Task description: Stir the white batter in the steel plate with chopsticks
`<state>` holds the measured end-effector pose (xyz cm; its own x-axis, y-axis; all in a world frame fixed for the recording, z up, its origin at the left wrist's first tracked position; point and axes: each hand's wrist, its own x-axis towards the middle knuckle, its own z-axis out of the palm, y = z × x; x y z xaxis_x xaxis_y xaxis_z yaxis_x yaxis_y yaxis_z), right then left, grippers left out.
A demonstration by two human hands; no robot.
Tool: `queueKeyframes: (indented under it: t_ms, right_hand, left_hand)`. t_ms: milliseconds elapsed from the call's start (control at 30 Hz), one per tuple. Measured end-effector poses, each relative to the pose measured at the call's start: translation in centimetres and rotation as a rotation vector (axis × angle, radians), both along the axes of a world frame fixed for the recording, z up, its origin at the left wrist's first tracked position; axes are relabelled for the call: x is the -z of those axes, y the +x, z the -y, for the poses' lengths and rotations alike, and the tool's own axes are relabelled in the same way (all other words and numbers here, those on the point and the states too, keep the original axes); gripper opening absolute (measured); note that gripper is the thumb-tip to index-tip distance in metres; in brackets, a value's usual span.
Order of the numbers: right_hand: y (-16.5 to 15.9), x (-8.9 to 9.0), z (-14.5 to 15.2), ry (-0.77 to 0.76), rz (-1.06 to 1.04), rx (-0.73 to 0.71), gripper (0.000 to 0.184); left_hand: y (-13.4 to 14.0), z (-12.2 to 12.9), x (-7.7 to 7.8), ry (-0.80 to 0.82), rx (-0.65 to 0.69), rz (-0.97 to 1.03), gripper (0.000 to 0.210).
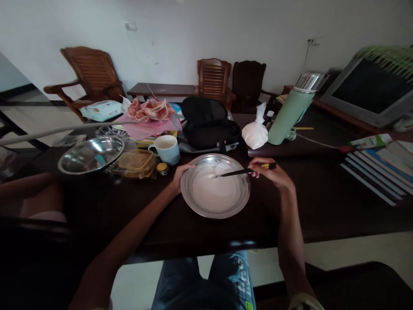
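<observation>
A metal bowl (240, 200) stands on the dark table in front of me, with a pale, milky mixture (213, 193) inside. My left hand (181, 175) grips its left rim, the fingers partly hidden by the bowl. In my right hand (269, 171) is a pair of dark chopsticks (237, 172) with yellowish ends, held slanting over the right rim. Their tips dip into the mixture near the middle of the bowl.
Left of the bowl are a mug (167, 150), a small yellow-lidded jar (162, 168), yellow plastic containers (137, 162) and another metal bowl (77, 154). Behind stand a black bag (206, 129), a bag of white powder (254, 134) and a green thermos (288, 114). Books (380, 172) lie right; another person's arm (29, 187) rests left.
</observation>
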<state>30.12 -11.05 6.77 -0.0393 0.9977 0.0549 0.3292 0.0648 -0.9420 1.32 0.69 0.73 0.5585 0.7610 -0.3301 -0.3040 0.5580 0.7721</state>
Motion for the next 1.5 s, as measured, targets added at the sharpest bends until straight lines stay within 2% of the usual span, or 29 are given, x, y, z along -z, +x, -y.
queueKeyframes:
  t_ms: [67,133,200,333,400,500,567,733,800,933,1067,1133,1267,1333,1433,1500]
  right_hand:
    - [0.5,0.0,0.5,-0.040,0.001,-0.029,0.024]
    - [0.5,-0.1,0.8,-0.091,0.022,-0.143,0.025]
    - [0.0,0.0,0.7,-0.076,0.057,-0.187,0.025]
    - [0.1,0.0,0.6,0.055,0.084,0.000,0.022]
    - [0.6,-0.1,1.0,0.035,0.072,0.025,0.021]
    - [0.3,-0.2,1.3,-0.042,0.083,-0.134,0.022]
    - [-0.5,-0.1,1.1,-0.023,0.112,-0.188,0.023]
    - [-0.1,-0.2,1.3,0.090,0.162,0.018,0.020]
    - [0.3,-0.4,1.7,0.061,0.166,0.005,0.020]
    - [-0.8,0.0,1.1,0.019,0.127,-0.122,0.021]
    - [-0.6,0.3,0.8,0.130,0.171,0.002,0.019]
    - [0.2,0.2,1.2,0.136,0.176,0.049,0.019]
    - [-0.6,0.0,1.4,0.042,0.169,-0.144,0.021]
    - [-1.6,0.2,0.9,0.073,0.172,-0.187,0.020]
    - [-1.4,0.4,0.7,0.178,0.148,-0.050,0.016]
    - [-0.4,0.3,1.1,0.175,0.081,0.032,0.016]
  left_hand:
    - [0.0,0.0,0.0,-0.001,0.002,-0.018,0.032]
    - [0.0,0.0,-0.1,0.020,0.003,-0.014,0.036]
    - [0.0,0.0,-0.1,0.038,0.005,-0.004,0.038]
    - [0.1,0.0,-0.2,0.037,-0.008,0.006,0.043]
    - [0.1,0.0,-0.3,0.033,-0.012,0.002,0.044]
    - [0.0,0.0,-0.3,0.017,-0.002,-0.029,0.042]
    - [0.0,0.1,-0.3,-0.005,-0.007,-0.045,0.042]
    - [0.0,0.2,-0.4,-0.024,-0.017,-0.029,0.044]
    - [0.0,0.2,-0.4,-0.030,-0.013,-0.022,0.044]
    - [0.3,0.3,-0.8,-0.020,-0.031,0.017,0.044]
    - [0.3,0.5,-1.3,-0.050,-0.057,0.008,0.045]
    - [0.2,0.6,-1.3,-0.099,-0.071,-0.032,0.043]
    - [0.1,0.6,-1.2,-0.181,-0.093,-0.099,0.039]
    - [0.2,0.7,-1.5,-0.177,-0.101,-0.092,0.039]
    - [0.4,0.9,-2.1,-0.156,-0.116,-0.080,0.038]
    - [0.6,1.0,-2.4,-0.160,-0.124,-0.098,0.035]
